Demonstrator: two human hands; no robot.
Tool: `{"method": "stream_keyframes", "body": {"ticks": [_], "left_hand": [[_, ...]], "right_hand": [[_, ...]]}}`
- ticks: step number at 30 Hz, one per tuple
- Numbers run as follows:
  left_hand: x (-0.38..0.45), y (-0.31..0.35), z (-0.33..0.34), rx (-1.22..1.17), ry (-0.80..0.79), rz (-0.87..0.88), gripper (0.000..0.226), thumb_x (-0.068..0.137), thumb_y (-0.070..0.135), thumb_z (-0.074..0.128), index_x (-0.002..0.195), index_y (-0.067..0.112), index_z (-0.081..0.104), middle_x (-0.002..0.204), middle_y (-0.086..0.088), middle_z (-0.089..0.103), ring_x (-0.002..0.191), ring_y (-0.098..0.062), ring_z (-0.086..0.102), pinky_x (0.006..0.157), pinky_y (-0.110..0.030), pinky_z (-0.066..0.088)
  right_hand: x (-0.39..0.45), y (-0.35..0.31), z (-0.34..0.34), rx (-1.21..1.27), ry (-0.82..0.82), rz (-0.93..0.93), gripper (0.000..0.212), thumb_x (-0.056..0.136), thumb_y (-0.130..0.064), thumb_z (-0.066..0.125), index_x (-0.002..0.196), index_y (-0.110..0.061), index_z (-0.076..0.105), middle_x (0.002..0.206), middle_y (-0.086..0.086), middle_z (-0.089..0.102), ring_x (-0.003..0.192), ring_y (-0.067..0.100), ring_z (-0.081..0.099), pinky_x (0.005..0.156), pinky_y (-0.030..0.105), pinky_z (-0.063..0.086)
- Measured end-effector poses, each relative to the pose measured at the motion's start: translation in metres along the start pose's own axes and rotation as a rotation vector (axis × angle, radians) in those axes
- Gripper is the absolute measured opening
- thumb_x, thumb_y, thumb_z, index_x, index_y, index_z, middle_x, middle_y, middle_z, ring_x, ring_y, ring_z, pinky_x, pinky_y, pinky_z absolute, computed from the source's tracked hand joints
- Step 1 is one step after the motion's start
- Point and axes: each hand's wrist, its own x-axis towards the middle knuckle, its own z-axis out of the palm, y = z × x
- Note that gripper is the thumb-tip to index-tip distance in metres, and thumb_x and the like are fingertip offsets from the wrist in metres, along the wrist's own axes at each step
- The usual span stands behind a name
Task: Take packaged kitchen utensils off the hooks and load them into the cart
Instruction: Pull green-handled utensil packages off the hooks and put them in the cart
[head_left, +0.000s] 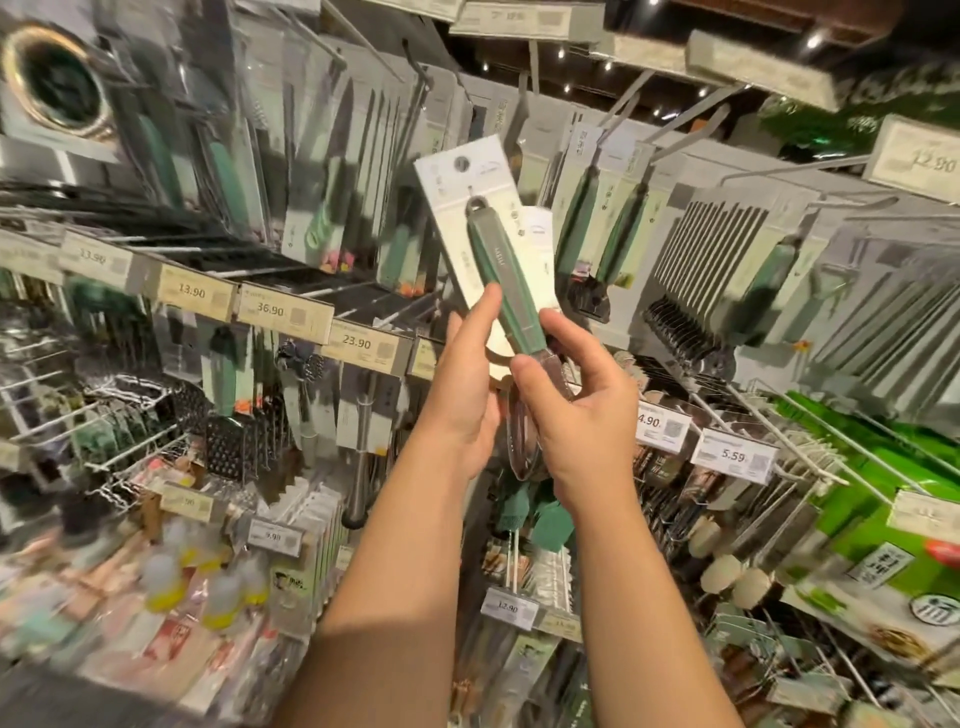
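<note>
Both hands held one carded peeler (506, 280) off its hook, before the far display — left hand (465, 395) cupping behind, right hand (576, 410) pinching its green handle, presumably steadying it. No cart visible.

Rack: we see a big store wall rack (779, 171) full of metal hooks (769, 174).
Top hooks: we see packs with green handles (576, 228) hanging in rows.
Price tags: we read 36.90 (284, 312) and 23.90 (363, 345) on the hook ends.
Lower left: we see dark graters (223, 441) hanging.
Bottom left: small bottles with yellow caps (166, 577).
</note>
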Motion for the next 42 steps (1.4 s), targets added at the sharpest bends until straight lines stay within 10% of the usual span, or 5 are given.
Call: {"method": "stream_keyframes", "body": {"ticks": [11,19,26,36,42], "left_hand": [[-0.008,-0.017,-0.013,0.134,-0.029,0.205,0.052,0.104,0.000,0.059,0.126,0.045,0.050,0.107,0.031,0.076,0.105,0.006,0.071,0.080,-0.015,0.057],[-0.001,-0.011,-0.022,0.106,0.029,0.245,0.064,0.095,0.003,0.073,0.136,0.047,0.053,0.126,0.009,0.076,0.109,-0.016,0.075,0.074,-0.033,0.062],[0.003,-0.003,-0.029,0.088,0.096,0.262,0.064,0.094,0.006,0.073,0.136,0.051,0.053,0.136,0.009,0.071,0.127,-0.020,0.067,0.101,-0.051,0.056],[0.007,-0.003,-0.028,0.045,0.090,0.231,0.072,0.094,0.005,0.073,0.151,0.040,0.047,0.136,0.007,0.071,0.114,-0.015,0.073,0.067,-0.029,0.061],[0.010,-0.005,-0.030,0.066,0.087,0.233,0.067,0.095,0.006,0.072,0.148,0.041,0.050,0.134,0.009,0.072,0.123,-0.016,0.070,0.095,-0.042,0.059]], "right_hand": [[-0.005,0.005,0.014,0.040,0.196,0.023,0.038,0.087,-0.003,0.075,0.115,-0.027,0.069,0.109,-0.015,0.071,0.105,0.006,0.067,0.086,0.023,0.056],[0.007,0.003,0.012,0.195,0.273,0.114,0.039,0.094,-0.003,0.069,0.120,-0.032,0.064,0.119,0.000,0.067,0.097,0.020,0.073,0.076,0.033,0.061],[0.029,-0.001,-0.004,0.055,0.347,0.053,0.037,0.095,-0.007,0.069,0.123,-0.030,0.063,0.116,-0.003,0.068,0.070,0.006,0.065,0.056,0.023,0.053],[0.056,0.002,-0.004,-0.043,0.406,0.009,0.038,0.094,-0.012,0.070,0.129,-0.026,0.063,0.090,-0.024,0.068,0.056,-0.004,0.052,0.056,0.015,0.050],[0.066,0.019,0.002,-0.068,0.389,0.091,0.044,0.092,-0.023,0.071,0.133,-0.039,0.061,0.125,-0.013,0.066,0.105,0.010,0.068,0.091,0.044,0.060]]}}
